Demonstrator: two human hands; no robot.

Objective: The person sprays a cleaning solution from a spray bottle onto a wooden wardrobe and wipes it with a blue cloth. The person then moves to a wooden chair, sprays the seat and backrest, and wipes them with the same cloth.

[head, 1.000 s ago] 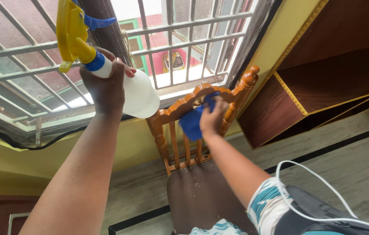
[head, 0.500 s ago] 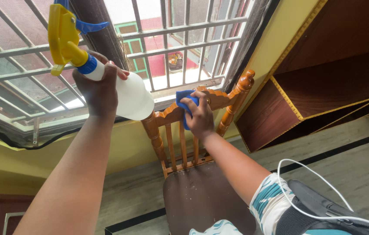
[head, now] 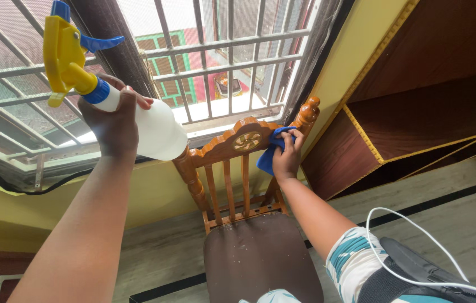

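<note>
My left hand (head: 116, 120) grips a white spray bottle (head: 154, 128) with a yellow and blue trigger head, held up in front of the window. My right hand (head: 287, 158) presses a blue cloth (head: 270, 150) against the right end of the carved top rail of a wooden chair (head: 232, 143), just below its right corner post. The chair has vertical back slats and a dark brown padded seat (head: 257, 255). It stands below the window, facing me.
A barred window (head: 215, 62) with mesh fills the wall behind the chair, above a yellow wall. A dark wooden shelf unit (head: 417, 118) stands to the right. A white cable (head: 417, 235) and dark strap hang by my right arm. The floor is grey tile.
My right hand has slid the blue cloth rightwards along the chair's top rail, from near the middle to the right corner post. The spray bottle stays raised in my left hand.
</note>
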